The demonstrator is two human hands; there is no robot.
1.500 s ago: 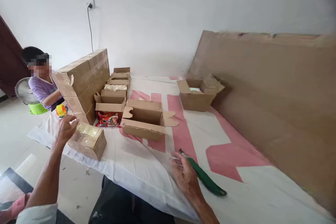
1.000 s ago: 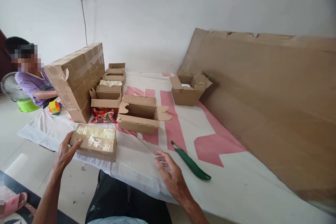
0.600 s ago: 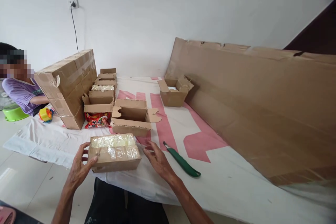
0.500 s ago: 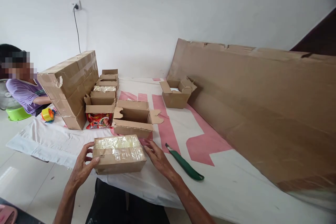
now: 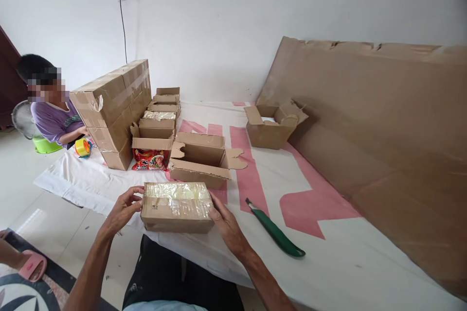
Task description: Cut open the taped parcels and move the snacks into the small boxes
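A closed cardboard box [image 5: 175,223] with shiny clear tape across its top lies at the near edge of the cloth-covered table. My left hand [image 5: 124,210] has its fingers and thumb curled at the box's left end. At the right end, my right hand [image 5: 228,226] grips the corner, thumb on the near side and fingers partly hidden behind. Right of that hand lies a green-handled knife [image 5: 275,232] with a short dark blade. Just behind the taped box stands an open cardboard carton [image 5: 199,173], its flaps spread.
Stacked taped boxes [image 5: 109,124] form a wall at the left, beside a row of cartons [image 5: 155,143] and a red food packet [image 5: 149,160]. Another open carton [image 5: 268,135] stands farther back. A large cardboard sheet [image 5: 383,155] leans right. A person [image 5: 54,121] sits behind the stack near a yellow tape roll [image 5: 82,147].
My right hand has closed in from beside the box onto its right end. My left hand stays at the left end. The view has shifted left and down.
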